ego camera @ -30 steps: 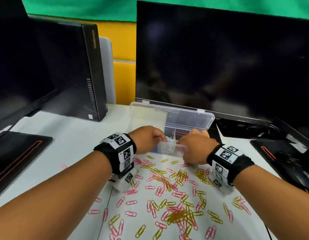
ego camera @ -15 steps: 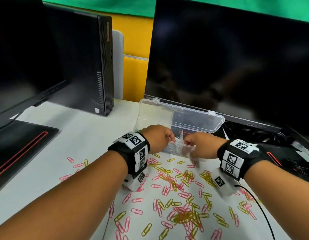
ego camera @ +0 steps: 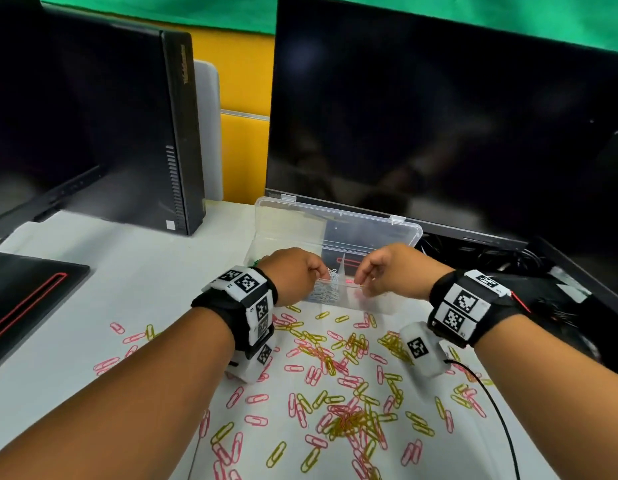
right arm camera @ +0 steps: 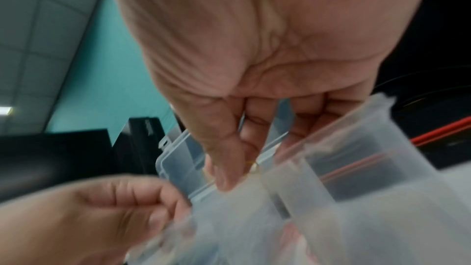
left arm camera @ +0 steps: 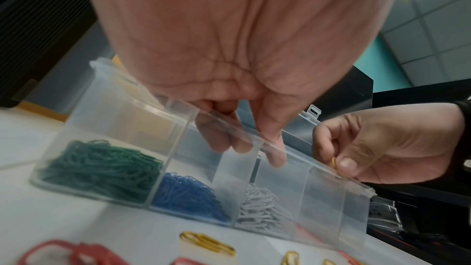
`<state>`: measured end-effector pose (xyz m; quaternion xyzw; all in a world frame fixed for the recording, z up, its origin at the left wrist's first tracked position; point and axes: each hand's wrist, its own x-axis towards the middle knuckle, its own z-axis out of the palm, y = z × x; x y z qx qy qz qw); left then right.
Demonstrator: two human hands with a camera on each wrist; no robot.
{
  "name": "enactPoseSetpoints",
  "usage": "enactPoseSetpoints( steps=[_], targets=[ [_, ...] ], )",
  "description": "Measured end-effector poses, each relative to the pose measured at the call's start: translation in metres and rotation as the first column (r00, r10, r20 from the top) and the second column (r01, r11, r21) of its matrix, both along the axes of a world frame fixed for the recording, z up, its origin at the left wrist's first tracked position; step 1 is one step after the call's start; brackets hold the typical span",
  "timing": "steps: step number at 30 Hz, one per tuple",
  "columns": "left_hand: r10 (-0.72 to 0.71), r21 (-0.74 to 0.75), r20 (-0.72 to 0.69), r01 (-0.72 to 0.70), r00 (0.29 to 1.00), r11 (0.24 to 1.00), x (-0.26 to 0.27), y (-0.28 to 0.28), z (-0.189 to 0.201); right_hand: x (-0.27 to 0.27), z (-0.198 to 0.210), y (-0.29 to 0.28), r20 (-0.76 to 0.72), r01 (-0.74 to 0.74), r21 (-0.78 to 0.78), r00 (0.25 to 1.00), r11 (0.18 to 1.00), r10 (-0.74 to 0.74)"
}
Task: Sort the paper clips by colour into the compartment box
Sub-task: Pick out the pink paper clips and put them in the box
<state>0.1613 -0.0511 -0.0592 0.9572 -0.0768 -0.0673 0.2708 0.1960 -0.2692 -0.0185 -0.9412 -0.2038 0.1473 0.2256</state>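
Note:
A clear compartment box [ego camera: 377, 304] stands open on the white table, its lid [ego camera: 335, 220] leaning back. In the left wrist view it holds green clips [left arm camera: 102, 164], blue clips [left arm camera: 188, 194] and white clips [left arm camera: 262, 209] in separate compartments. My left hand [ego camera: 300, 271] dips its curled fingers [left arm camera: 224, 140] into the box near the white clips; cloudy plastic hides whether they hold anything. My right hand [ego camera: 387, 271] hovers over the box's right part and pinches a yellow clip [left arm camera: 333, 161] between thumb and forefinger. Pink and yellow clips [ego camera: 345, 417] lie scattered in front of the box.
A large dark monitor [ego camera: 439, 116] rises right behind the box. A black computer tower [ego camera: 176, 133] stands at the back left and a black pad [ego camera: 27, 299] lies at the left. Cables and dark gear [ego camera: 543, 282] crowd the right side.
My right hand has lifted from the box's front edge to above its rim. The left hand stays over the white clips. The head view has shifted slightly.

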Motion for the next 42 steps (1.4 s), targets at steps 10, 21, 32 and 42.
enactPoseSetpoints(
  steps=[10,21,32,42],
  targets=[
    [-0.009,-0.045,0.045,0.011,0.999,0.999,-0.005,-0.004,0.006,-0.009,0.014,-0.039,0.262,0.147,-0.034,0.956,0.988,-0.133],
    [-0.258,0.230,0.202,0.211,0.945,0.950,-0.079,0.030,0.047,-0.133,-0.021,-0.118,-0.019,-0.228,-0.386,0.971,0.894,0.240],
    [-0.515,0.314,-0.227,0.563,0.827,0.765,-0.188,0.079,0.006,-0.136,-0.050,-0.130,0.063,-0.268,-0.409,0.945,0.872,0.320],
    [-0.778,0.599,0.014,0.618,0.628,0.510,-0.202,0.067,-0.008,-0.130,-0.034,-0.156,0.196,0.241,-0.275,0.962,0.931,-0.191]
  ],
)
